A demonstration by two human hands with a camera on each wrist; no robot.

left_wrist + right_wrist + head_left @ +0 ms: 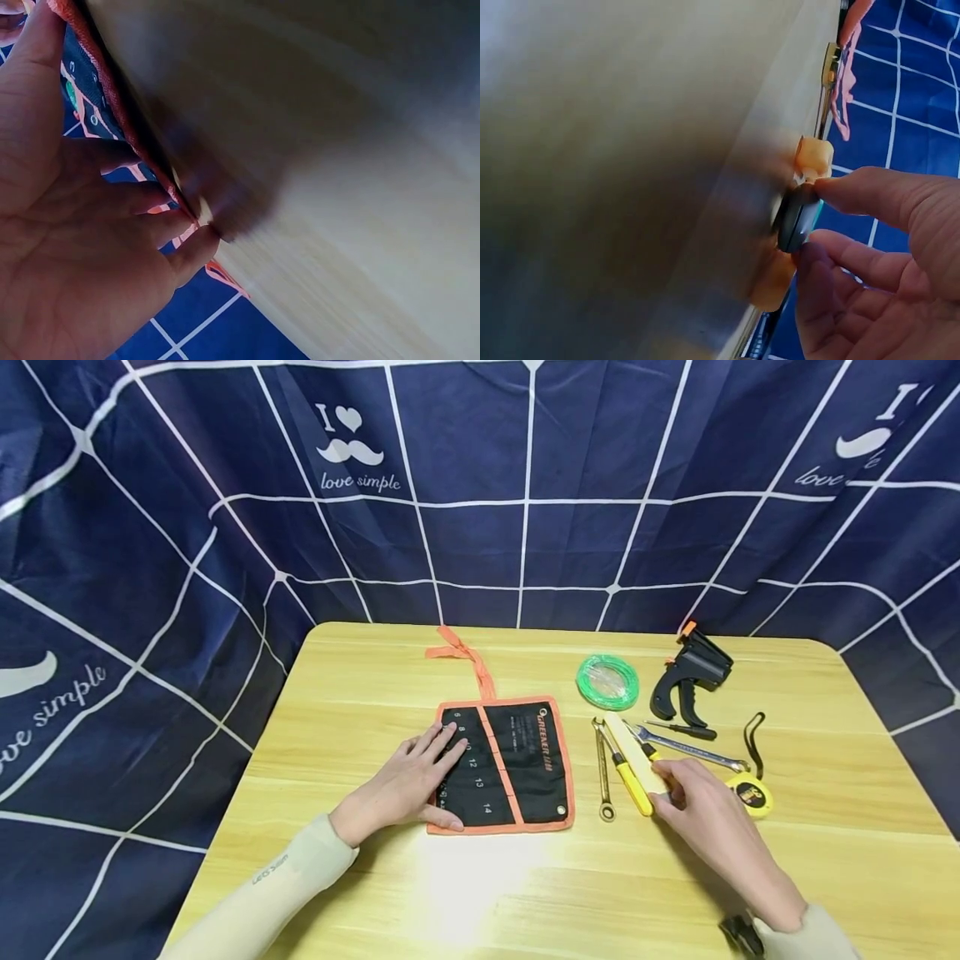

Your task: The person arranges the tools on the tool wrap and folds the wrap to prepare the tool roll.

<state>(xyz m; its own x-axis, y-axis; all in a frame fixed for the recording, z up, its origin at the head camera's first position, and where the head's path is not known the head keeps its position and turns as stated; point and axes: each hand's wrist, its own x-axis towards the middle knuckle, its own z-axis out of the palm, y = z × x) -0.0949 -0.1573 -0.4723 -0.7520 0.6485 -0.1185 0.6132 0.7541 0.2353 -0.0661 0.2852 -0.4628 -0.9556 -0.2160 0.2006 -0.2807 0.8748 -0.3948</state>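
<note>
My left hand (401, 781) lies with spread fingers on the left side of a black tool pouch (534, 777) with orange edging and printed sizes. In the left wrist view, that hand (97, 217) is along the pouch's orange edge (112, 97). My right hand (712, 818) pinches the near end of a long pale-yellow bar-shaped tool (636, 753) between thumb and fingers. Seen from the right wrist, the pinched end (799, 217) is dark and grey. Beside it lie a yellow-handled screwdriver (633, 785) and a ratchet wrench (603, 772).
Behind the tools sit a green wire coil (607, 682) and a black bar clamp (693, 672). A combination wrench (690, 748), a small black screwdriver (693, 730) and a yellow tape measure (750, 795) with a black strap lie to the right. Orange ties (472, 658) trail behind the pouch.
</note>
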